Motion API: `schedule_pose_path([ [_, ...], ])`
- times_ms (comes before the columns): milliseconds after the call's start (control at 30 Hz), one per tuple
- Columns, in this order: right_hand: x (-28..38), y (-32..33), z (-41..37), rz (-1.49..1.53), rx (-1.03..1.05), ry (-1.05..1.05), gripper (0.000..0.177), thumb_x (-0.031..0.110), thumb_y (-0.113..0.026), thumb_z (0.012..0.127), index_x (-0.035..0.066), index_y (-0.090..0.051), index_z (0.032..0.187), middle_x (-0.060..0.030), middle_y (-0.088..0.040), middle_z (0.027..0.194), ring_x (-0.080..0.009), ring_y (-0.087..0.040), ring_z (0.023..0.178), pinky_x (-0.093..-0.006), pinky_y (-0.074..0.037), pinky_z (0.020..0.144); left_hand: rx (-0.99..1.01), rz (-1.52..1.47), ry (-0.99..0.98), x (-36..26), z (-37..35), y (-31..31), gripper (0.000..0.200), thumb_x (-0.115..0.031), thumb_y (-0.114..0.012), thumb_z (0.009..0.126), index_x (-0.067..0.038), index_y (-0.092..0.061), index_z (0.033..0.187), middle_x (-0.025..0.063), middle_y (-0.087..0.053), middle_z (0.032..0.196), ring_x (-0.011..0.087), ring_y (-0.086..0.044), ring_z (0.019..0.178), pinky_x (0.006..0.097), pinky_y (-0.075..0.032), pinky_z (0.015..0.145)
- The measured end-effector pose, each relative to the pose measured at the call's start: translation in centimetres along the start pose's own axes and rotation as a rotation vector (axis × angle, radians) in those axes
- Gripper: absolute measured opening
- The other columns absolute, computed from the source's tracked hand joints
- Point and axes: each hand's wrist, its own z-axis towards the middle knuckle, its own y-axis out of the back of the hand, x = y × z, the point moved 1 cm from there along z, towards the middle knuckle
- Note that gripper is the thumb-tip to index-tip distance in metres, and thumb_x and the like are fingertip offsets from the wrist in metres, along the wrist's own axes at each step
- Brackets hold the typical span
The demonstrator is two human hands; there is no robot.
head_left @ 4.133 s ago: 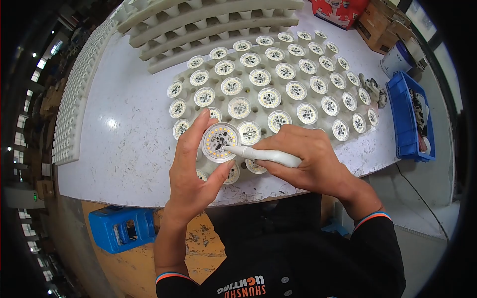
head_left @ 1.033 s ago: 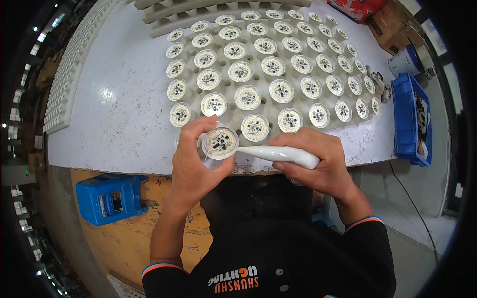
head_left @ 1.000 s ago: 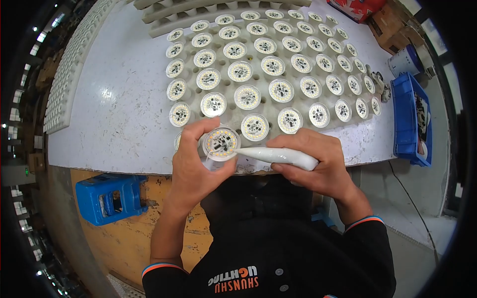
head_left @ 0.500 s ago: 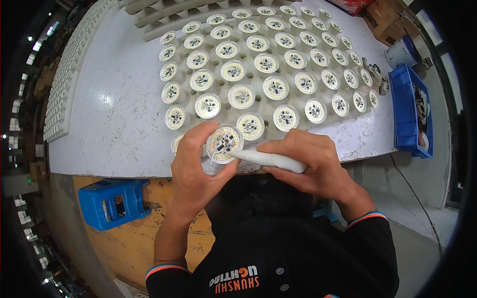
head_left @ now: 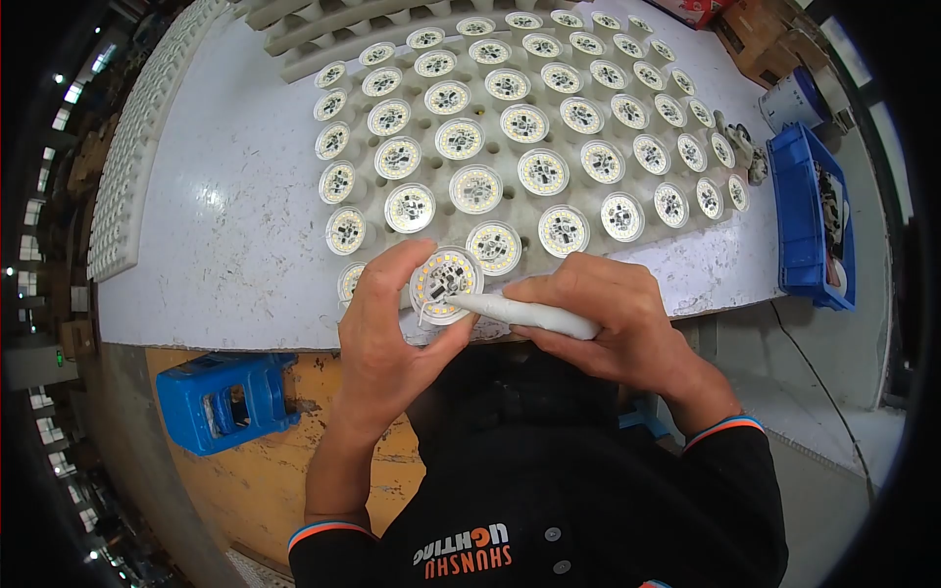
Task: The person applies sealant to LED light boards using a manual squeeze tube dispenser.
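Observation:
Between its thumb and fingers, my left hand (head_left: 387, 323) grips a round LED lamp (head_left: 444, 284) with a ring of yellowish chips, dark parts in the middle and a thin white wire at its lower left edge. My right hand (head_left: 613, 318) is closed around a white tapered tool (head_left: 534, 316), whose tip points left and meets the lamp's face near the centre. Just beyond both hands, rows of similar lamps stand upright in a pale foam tray (head_left: 529, 209).
A white table (head_left: 225, 196) carries another foam tray (head_left: 137, 167) at the left and stacked trays (head_left: 333, 39) at the back. At the right are a blue bin (head_left: 812, 216), a white bucket (head_left: 792, 101) and cardboard boxes (head_left: 755, 44). A blue stool (head_left: 225, 400) stands below left.
The lamp in my left hand has shifted very slightly to the right. Both hands keep nearly the same pose, and the tool's tip remains at the lamp's face.

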Motion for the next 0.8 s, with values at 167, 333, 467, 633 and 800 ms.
schedule_pose_path([
  [167, 0.02, -0.05, 0.02, -0.017, 0.002, -0.004, 0.036, 0.005, -0.081, 0.069, 0.008, -0.072, 0.104, -0.0068, -0.062, 0.071, -0.0233, -0.057, 0.060, -0.0346, -0.043, 0.053, 0.007, 0.006, 0.000, -0.15, 0.04, 0.06, 0.068, -0.005, -0.085, 0.065, -0.003, -0.051, 0.124, 0.0149, -0.061, 0.116, 0.0299, -0.063, 0.103, 0.0367, -0.053, 0.085],
  [333, -0.04, -0.09, 0.01, -0.012, 0.000, -0.005, 0.036, 0.005, -0.081, 0.069, 0.008, -0.072, 0.104, -0.0068, -0.061, 0.070, -0.0237, -0.057, 0.060, -0.0350, -0.043, 0.053, 0.011, 0.000, 0.012, -0.09, 0.00, 0.12, 0.069, -0.006, -0.085, 0.065, -0.003, -0.051, 0.124, 0.0148, -0.061, 0.116, 0.0300, -0.063, 0.102, 0.0370, -0.053, 0.084],
  [467, -0.04, -0.02, 0.01, -0.031, 0.002, -0.009, 0.035, 0.005, -0.081, 0.069, 0.008, -0.072, 0.104, -0.0068, -0.060, 0.069, -0.0238, -0.056, 0.060, -0.0351, -0.042, 0.053, 0.018, -0.012, 0.041, -0.13, -0.04, 0.16, 0.068, -0.006, -0.085, 0.065, -0.003, -0.051, 0.124, 0.0147, -0.061, 0.116, 0.0303, -0.063, 0.102, 0.0371, -0.053, 0.084],
  [633, 0.00, 0.05, 0.11, -0.038, 0.009, -0.013, 0.035, 0.004, -0.081, 0.069, 0.008, -0.072, 0.103, -0.0069, -0.060, 0.069, -0.0238, -0.056, 0.060, -0.0350, -0.042, 0.053, 0.012, -0.029, 0.049, 0.01, -0.09, 0.01, 0.068, -0.006, -0.085, 0.065, -0.003, -0.051, 0.124, 0.0147, -0.061, 0.115, 0.0303, -0.064, 0.102, 0.0370, -0.053, 0.084],
  [800, -0.12, -0.06, 0.06, -0.021, 0.026, -0.030, 0.030, 0.006, -0.079, 0.071, 0.008, -0.072, 0.101, -0.0076, -0.064, 0.075, -0.0248, -0.061, 0.065, -0.0351, -0.046, 0.056, 0.007, -0.026, 0.039, 0.07, -0.05, -0.02, 0.068, -0.006, -0.085, 0.065, -0.003, -0.051, 0.124, 0.0146, -0.061, 0.115, 0.0303, -0.064, 0.101, 0.0370, -0.052, 0.083],
])
